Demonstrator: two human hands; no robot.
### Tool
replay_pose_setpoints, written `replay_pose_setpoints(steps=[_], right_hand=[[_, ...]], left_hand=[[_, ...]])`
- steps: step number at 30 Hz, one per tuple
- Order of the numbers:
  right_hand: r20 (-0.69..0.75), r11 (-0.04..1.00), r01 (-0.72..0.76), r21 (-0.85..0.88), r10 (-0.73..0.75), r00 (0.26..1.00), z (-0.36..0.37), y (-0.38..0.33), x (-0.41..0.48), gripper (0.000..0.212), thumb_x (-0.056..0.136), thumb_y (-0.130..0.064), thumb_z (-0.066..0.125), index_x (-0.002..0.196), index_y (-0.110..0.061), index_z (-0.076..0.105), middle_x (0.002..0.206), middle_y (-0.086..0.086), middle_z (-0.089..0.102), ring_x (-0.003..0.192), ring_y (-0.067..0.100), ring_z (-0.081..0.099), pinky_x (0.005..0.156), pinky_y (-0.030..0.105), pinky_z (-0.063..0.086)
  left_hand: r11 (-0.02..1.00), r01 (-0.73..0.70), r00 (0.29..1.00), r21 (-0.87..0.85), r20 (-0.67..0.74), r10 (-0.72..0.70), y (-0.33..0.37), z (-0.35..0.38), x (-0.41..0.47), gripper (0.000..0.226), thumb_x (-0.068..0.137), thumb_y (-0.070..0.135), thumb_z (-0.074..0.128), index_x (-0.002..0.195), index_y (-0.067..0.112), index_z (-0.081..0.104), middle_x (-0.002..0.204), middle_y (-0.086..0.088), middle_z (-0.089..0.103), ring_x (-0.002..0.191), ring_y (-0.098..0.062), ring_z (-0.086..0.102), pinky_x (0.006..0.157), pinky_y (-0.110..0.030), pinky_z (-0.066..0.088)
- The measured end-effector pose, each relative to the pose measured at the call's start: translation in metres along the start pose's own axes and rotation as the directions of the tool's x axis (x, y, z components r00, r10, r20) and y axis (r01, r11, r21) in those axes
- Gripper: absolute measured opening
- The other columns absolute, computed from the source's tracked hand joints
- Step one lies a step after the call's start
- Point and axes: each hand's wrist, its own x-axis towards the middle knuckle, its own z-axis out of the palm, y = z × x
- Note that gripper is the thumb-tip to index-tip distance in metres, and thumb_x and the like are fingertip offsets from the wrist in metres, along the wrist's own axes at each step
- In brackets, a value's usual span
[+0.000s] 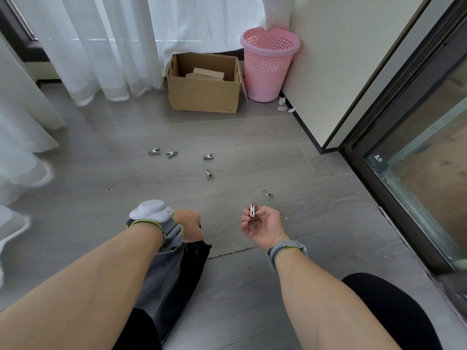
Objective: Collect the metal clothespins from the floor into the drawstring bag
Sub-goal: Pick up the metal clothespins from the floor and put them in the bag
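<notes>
My left hand [190, 225] grips the top edge of a dark drawstring bag [174, 271] that hangs down to the grey floor under my forearm. My right hand [262, 224], palm up to the right of the bag, holds metal clothespins [253, 210] between thumb and fingers. Several more metal clothespins lie on the floor ahead: one just beyond my right hand [267, 194], one in the middle [209, 174], one further out [208, 157], and a pair at the left [154, 151] [171, 154].
An open cardboard box [204, 94] and a pink perforated bin [267, 66] stand against the far wall, with paper scraps [285, 107] beside them. White curtains [96, 54] hang at the left. A dark-framed glass door [414, 157] runs along the right.
</notes>
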Motion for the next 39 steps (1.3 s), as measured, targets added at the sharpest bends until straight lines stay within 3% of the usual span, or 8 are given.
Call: replay_pose_setpoints(steps=[3,6,13,18,24,28,33,39], right_hand=[[0.091,0.997,-0.041,-0.059,0.047,0.995,0.019,-0.004,-0.005,0.009,0.074,-0.015,0.047,0.079,-0.011,0.052,0.076,0.010,0.054,0.063,0.023,0.053,0.054,0.028,0.050],[0.051,0.989,-0.104,-0.107,0.110,0.993,0.033,-0.006,-0.004,0.041,0.090,-0.046,0.054,0.066,-0.013,0.053,0.069,0.007,0.054,0.057,0.020,0.054,0.047,0.023,0.046],[-0.038,0.946,-0.175,-0.273,0.172,0.984,0.060,0.007,-0.009,0.017,0.092,-0.021,0.055,0.075,-0.016,0.055,0.060,0.002,0.053,0.046,0.013,0.054,0.038,0.017,0.043],[-0.071,0.941,-0.231,-0.248,0.220,0.973,0.074,0.033,-0.006,0.029,0.095,-0.021,0.049,0.071,-0.006,0.057,0.065,0.011,0.062,0.052,0.021,0.064,0.047,0.024,0.056],[-0.055,0.855,-0.307,-0.418,0.313,0.948,0.089,0.054,-0.001,0.023,0.092,-0.015,0.049,0.076,-0.004,0.062,0.069,0.011,0.065,0.057,0.022,0.066,0.057,0.029,0.057],[-0.034,0.791,-0.302,-0.532,0.336,0.941,0.096,0.062,-0.007,0.016,0.088,-0.014,0.052,0.075,-0.008,0.060,0.068,0.006,0.060,0.060,0.020,0.059,0.060,0.031,0.048],[-0.060,0.797,-0.345,-0.496,0.365,0.929,0.099,0.081,-0.013,0.015,0.089,-0.016,0.054,0.075,-0.012,0.058,0.075,0.007,0.057,0.069,0.022,0.055,0.063,0.033,0.052],[-0.163,0.677,-0.505,-0.535,0.504,0.848,0.095,0.100,-0.016,0.029,0.093,-0.019,0.052,0.065,-0.014,0.052,0.063,0.003,0.055,0.063,0.018,0.055,0.063,0.030,0.053]], left_hand=[[1.000,0.007,1.000,-0.023,-0.011,-0.008,-0.004,-0.007,-0.006,0.018,0.088,0.020,0.048,0.077,0.006,0.051,0.068,-0.006,0.051,0.069,-0.026,0.046,0.052,-0.025,0.032],[1.000,0.006,1.000,-0.027,-0.031,-0.007,-0.004,-0.012,-0.009,0.019,0.087,0.020,0.049,0.074,0.007,0.051,0.065,-0.005,0.051,0.070,-0.027,0.047,0.056,-0.025,0.035],[0.998,0.021,0.997,-0.058,-0.077,-0.026,-0.010,-0.017,-0.018,0.035,0.087,0.019,0.049,0.056,0.011,0.036,0.054,-0.004,0.038,0.058,-0.026,0.037,0.046,-0.024,0.025],[0.995,0.045,0.996,-0.093,-0.073,-0.052,-0.013,-0.017,-0.027,0.034,0.087,0.015,0.048,0.055,0.011,0.034,0.054,-0.004,0.037,0.048,-0.018,0.030,0.045,-0.023,0.024],[0.996,0.031,0.989,-0.085,-0.145,-0.043,-0.017,-0.014,-0.034,0.021,0.087,0.021,0.050,0.071,0.008,0.050,0.073,-0.008,0.051,0.074,-0.028,0.047,0.046,-0.023,0.028],[0.986,0.050,0.983,-0.159,-0.166,-0.077,-0.024,-0.013,-0.032,0.030,0.089,0.023,0.049,0.063,0.011,0.042,0.077,-0.011,0.053,0.076,-0.028,0.046,0.052,-0.026,0.032],[0.972,0.074,0.973,-0.223,-0.198,-0.120,-0.031,-0.017,-0.028,0.024,0.091,0.022,0.046,0.075,0.007,0.054,0.092,-0.022,0.060,0.080,-0.031,0.052,0.069,-0.027,0.037],[0.978,0.064,0.952,-0.197,-0.282,-0.119,-0.035,-0.017,-0.020,0.029,0.091,0.022,0.045,0.066,0.009,0.042,0.079,-0.011,0.051,0.075,-0.029,0.046,0.066,-0.029,0.036]])
